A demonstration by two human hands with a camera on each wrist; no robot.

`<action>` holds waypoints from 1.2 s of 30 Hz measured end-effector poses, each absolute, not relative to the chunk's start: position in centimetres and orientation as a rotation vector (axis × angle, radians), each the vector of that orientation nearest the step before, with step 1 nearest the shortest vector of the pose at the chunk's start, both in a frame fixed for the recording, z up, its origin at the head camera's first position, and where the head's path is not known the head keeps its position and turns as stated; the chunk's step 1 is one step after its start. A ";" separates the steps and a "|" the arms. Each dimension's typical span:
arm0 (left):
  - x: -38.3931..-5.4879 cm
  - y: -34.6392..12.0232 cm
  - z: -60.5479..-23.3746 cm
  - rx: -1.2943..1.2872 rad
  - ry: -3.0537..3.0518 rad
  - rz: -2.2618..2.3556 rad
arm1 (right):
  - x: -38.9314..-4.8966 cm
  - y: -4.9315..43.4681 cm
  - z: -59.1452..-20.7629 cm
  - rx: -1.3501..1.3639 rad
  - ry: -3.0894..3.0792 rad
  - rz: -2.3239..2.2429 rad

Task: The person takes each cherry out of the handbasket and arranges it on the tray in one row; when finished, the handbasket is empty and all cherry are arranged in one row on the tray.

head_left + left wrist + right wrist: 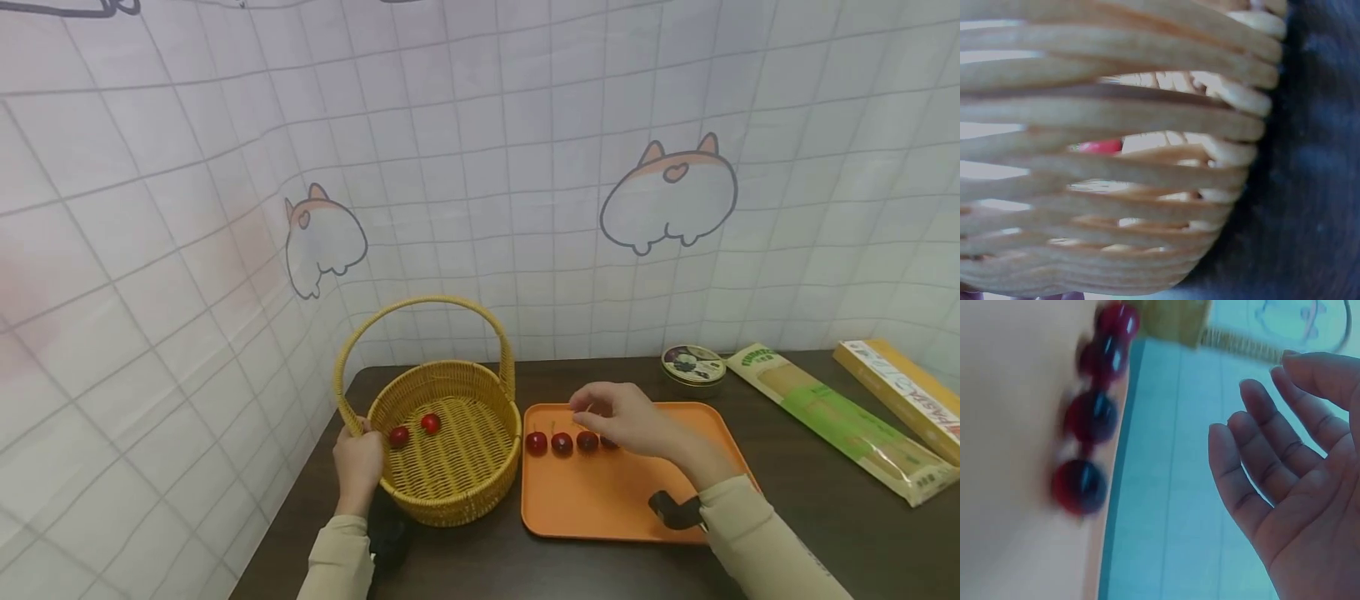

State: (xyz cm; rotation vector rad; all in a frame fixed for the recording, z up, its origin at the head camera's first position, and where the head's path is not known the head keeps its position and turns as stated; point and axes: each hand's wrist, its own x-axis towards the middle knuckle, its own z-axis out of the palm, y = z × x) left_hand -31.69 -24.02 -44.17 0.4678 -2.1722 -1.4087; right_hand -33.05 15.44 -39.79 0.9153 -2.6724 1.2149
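Head view: yellow basket (450, 502) holds two cherries (431, 423); left hand (358, 460) has fingers clamped on its handle (341, 375). Orange tray (585, 504) bears four cherries (562, 443); right hand (628, 421) above, fingers apart.

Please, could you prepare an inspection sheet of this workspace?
Surface: dark table.
Job's things: yellow basket holding two cherries; orange tray with four cherries in a row.
Clutter: round tin behind the tray; green packet and box to the right.
Hands: left hand holds the basket at its handle; right hand is over the tray, fingers loosely bent, holding nothing.
Cables: nothing seen.
Surroundings: pale grid-patterned sheet with cartoon drawings.
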 end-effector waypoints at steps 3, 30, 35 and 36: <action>-31.9 -23.5 -44.2 0.463 -2.178 -1.417 | -32.7 13.7 -39.1 1.009 -2.682 1.206; -31.3 -24.0 -43.6 0.480 -2.172 -1.395 | -37.0 -0.9 -35.5 1.388 -2.826 0.961; -31.4 -23.9 -44.0 0.487 -2.179 -1.388 | -37.4 -2.1 -35.7 1.409 -2.923 0.926; -31.5 -23.6 -44.1 0.482 -2.188 -1.387 | -37.5 -2.0 -35.9 1.391 -2.947 0.915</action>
